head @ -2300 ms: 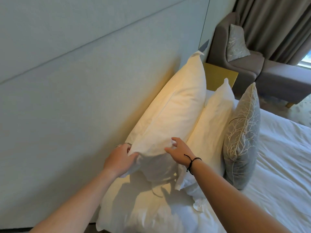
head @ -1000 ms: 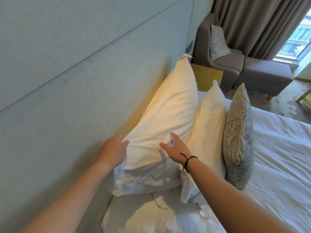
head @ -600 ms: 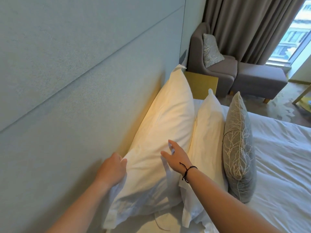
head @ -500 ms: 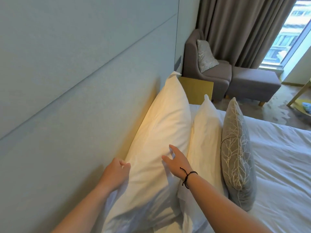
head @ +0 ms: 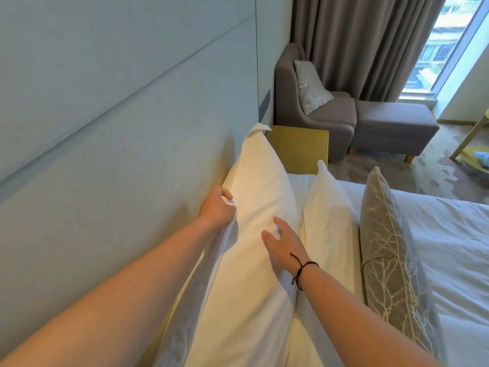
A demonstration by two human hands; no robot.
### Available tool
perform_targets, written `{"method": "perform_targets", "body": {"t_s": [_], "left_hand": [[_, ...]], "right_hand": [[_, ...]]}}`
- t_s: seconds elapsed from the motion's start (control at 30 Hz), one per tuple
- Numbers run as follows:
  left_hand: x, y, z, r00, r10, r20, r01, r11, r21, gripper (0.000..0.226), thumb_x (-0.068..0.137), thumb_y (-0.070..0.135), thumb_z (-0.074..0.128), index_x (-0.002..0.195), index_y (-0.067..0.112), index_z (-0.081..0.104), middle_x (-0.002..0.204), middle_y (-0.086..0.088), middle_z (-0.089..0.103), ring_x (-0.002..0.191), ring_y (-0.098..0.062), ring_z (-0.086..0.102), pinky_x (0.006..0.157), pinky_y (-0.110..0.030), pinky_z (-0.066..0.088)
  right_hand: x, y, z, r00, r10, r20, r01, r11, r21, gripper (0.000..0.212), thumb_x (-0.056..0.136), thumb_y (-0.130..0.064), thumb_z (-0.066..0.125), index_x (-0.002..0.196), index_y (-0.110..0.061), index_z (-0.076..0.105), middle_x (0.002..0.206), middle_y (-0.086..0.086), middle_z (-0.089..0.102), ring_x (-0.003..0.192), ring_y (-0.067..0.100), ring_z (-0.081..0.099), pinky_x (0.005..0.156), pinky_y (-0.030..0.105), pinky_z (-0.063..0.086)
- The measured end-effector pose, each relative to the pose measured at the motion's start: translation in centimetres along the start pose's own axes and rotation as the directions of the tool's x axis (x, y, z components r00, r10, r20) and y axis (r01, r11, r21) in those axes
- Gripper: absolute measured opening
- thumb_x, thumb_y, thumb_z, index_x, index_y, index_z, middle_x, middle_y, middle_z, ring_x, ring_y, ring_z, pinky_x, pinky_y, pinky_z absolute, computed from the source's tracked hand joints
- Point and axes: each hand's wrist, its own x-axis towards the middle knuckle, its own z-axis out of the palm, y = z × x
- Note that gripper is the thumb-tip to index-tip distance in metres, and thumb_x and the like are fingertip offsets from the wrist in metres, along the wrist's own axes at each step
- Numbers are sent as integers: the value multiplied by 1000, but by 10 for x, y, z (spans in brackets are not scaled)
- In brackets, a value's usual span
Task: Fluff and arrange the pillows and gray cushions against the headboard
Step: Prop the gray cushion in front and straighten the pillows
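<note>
Against the headboard (head: 111, 160): large white pillow (head: 254, 207), your left hand (head: 215, 209) gripping its edge, right hand (head: 283, 247) resting flat, fingers relaxed.

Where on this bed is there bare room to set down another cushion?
Free: the white sheet right of the gray cushion. Crowded: against the headboard, where the large pillow, small pillow and cushion stand packed, both hands on the large one.
</note>
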Motion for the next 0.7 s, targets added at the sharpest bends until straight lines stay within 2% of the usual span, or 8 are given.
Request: {"method": "perform_targets", "body": {"t_s": [0.1,0.2,0.33,0.4,0.53,0.57,0.63,0.7], "left_hand": [[43,16,14,999,42,10,-42,999,6,12,82,10,59,90,19,59,82,0,62,67,-18,57,54,-25,40],[85,27,30,995,77,61,-76,997,-24,19,83,11,63,99,20,64,106,4,67,90,-17,65,75,-26,50],[146,50,45,978,195,78,-199,979,46,34,86,16,65,119,25,64,127,4,56,104,-9,54,82,-21,43],[176,65,51,960,266,92,-278,947,163,43,89,17,62,131,26,58,144,-4,45,119,-17,53,89,-22,43],[219,89,62,945,297,134,-326,845,424,50,99,21,42,147,36,37,161,-9,9,142,-28,31,111,-33,29],[226,95,64,941,308,139,-336,815,472,50,101,21,40,149,35,33,160,-10,10,141,-31,32,111,-37,30],[235,103,68,927,346,145,-370,782,501,52,102,19,38,152,28,27,156,-15,24,136,-35,38,106,-38,35],[241,109,69,935,332,123,-351,826,441,56,103,20,37,155,23,17,156,-15,30,138,-34,37,108,-38,34]], "right_hand": [[28,-2,-3,999,-35,-30,36,999,25,65,95,-44,51,151,-31,22,159,-9,18,145,7,16,115,30,21],[49,-1,-8,996,-70,-57,73,996,51,65,95,-43,51,152,-32,21,159,-11,18,146,5,14,116,30,18],[63,7,-10,993,-99,-59,104,992,73,64,94,-47,52,150,-40,21,158,-18,18,144,0,12,116,28,17],[63,12,-9,993,-107,-55,112,990,84,64,93,-50,52,149,-44,21,157,-20,16,143,-3,12,111,23,16],[59,21,-7,994,-99,-51,103,991,85,63,90,-56,51,145,-52,19,157,-23,11,139,-9,11,106,19,15],[57,23,-6,995,-97,-40,99,992,78,63,90,-57,50,144,-54,18,157,-24,9,137,-11,10,106,19,15],[54,26,-7,995,-94,-16,95,993,64,63,90,-59,48,144,-56,16,156,-26,6,136,-11,10,107,19,15],[53,29,-10,996,-92,-4,92,994,66,62,90,-60,47,143,-57,14,155,-28,4,136,-10,9,107,20,17]]}}
